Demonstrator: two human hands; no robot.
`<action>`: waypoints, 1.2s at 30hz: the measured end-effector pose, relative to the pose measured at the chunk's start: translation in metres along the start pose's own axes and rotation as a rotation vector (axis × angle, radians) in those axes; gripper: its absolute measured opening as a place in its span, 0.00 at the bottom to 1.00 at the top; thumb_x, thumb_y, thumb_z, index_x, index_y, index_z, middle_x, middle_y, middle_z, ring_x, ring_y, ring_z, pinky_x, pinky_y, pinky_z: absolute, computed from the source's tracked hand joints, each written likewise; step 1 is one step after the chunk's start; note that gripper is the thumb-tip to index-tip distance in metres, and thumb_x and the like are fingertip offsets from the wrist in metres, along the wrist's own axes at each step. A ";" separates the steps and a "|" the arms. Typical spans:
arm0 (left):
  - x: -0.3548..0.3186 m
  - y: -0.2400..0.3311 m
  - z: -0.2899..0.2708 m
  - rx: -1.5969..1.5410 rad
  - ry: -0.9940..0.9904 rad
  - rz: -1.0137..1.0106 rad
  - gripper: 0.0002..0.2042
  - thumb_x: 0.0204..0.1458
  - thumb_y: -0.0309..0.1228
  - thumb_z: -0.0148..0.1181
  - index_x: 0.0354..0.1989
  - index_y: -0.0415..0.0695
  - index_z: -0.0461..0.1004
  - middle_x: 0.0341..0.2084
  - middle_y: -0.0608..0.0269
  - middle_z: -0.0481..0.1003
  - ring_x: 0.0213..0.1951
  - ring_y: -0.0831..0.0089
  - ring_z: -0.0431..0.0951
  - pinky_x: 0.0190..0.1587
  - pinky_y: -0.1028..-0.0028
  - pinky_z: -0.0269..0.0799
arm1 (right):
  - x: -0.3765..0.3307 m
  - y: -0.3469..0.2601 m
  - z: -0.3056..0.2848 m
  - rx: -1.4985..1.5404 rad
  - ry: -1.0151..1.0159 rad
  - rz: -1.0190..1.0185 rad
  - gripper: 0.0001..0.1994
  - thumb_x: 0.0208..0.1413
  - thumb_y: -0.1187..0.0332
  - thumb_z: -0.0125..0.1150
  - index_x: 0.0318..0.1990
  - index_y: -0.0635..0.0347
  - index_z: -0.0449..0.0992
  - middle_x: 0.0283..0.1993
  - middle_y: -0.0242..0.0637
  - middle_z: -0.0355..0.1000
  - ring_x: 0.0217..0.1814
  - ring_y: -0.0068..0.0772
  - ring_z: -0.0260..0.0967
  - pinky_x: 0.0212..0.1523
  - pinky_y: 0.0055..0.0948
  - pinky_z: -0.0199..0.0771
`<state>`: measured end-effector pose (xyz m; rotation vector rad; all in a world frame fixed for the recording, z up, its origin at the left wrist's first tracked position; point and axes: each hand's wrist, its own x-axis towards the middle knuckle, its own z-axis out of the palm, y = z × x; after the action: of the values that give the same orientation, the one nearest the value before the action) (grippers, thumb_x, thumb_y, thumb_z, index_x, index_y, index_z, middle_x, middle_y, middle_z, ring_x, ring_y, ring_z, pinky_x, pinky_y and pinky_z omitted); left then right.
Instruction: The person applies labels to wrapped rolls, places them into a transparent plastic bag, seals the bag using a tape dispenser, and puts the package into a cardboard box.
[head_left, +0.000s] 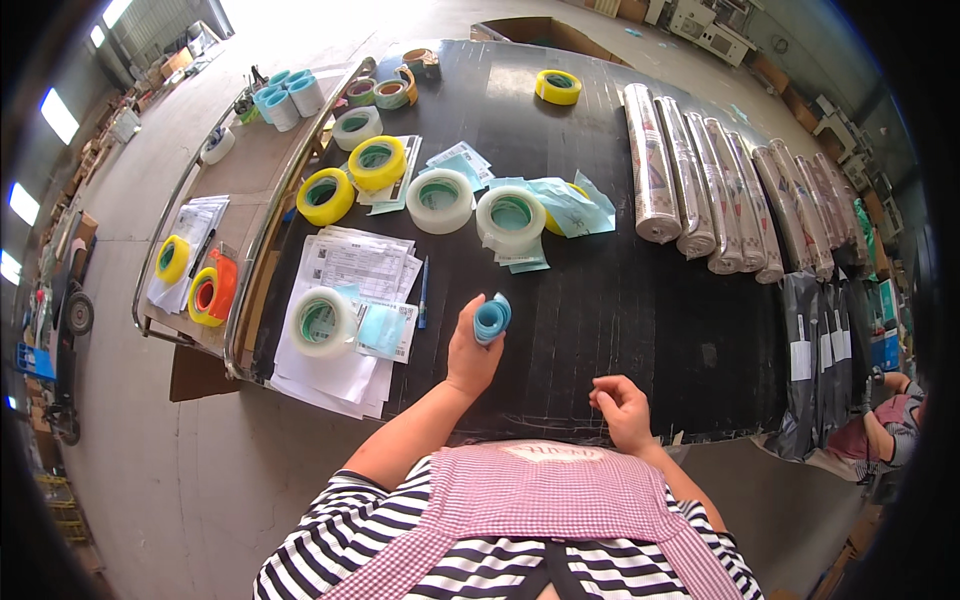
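My left hand (474, 352) is wrapped around a small rolled-up piece of light blue paper (491, 319), held upright above the black tabletop (560, 350). My right hand (624, 408) hovers near the table's front edge with its fingers curled in, and no object shows in it. Left of my left hand lies a blue pen (423, 292) beside a stack of printed sheets (290, 355). A clear tape roll (323, 322) and a label with a blue patch (385, 331) rest on those sheets. Two more clear tape rolls (440, 201) (510, 218) stand farther back, touching blue-backed labels (575, 206).
Several plastic-wrapped rolls (652, 165) lie side by side at the right. Yellow tape rolls (325, 197) sit at the left, with another yellow tape roll (558, 87) at the back. A cart (225, 180) adjoins the table's left side. Another person (888, 425) is at the far right.
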<state>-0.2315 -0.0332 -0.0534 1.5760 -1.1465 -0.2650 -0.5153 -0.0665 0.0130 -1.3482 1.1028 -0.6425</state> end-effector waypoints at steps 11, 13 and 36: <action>0.059 -0.091 -0.003 -0.174 0.214 -0.209 0.41 0.46 0.23 0.71 0.68 0.38 0.53 0.61 0.51 0.62 0.62 0.63 0.64 0.66 0.63 0.60 | -0.084 0.053 -0.097 -0.195 0.210 -0.019 0.08 0.61 0.76 0.56 0.47 0.64 0.76 0.39 0.35 0.77 0.40 0.23 0.76 0.45 0.25 0.77; 0.045 -0.072 -0.002 -0.202 0.179 -0.117 0.48 0.48 0.26 0.72 0.72 0.36 0.42 0.67 0.48 0.55 0.65 0.59 0.61 0.67 0.62 0.58 | -0.104 0.047 -0.126 -0.117 0.305 0.045 0.08 0.61 0.76 0.56 0.47 0.63 0.76 0.39 0.34 0.77 0.40 0.22 0.75 0.46 0.24 0.77; -0.191 0.381 0.525 -0.488 -1.169 -0.555 0.31 0.60 0.34 0.61 0.69 0.44 0.54 0.54 0.56 0.73 0.51 0.70 0.75 0.55 0.71 0.71 | -0.152 0.109 -0.684 -0.879 0.710 -0.194 0.33 0.46 0.56 0.72 0.61 0.49 0.71 0.55 0.40 0.72 0.58 0.46 0.68 0.62 0.40 0.67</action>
<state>-0.8880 -0.1842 0.0060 1.2097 -1.2734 -1.8625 -1.2095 -0.2098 0.0341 -2.0626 1.9863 -0.8553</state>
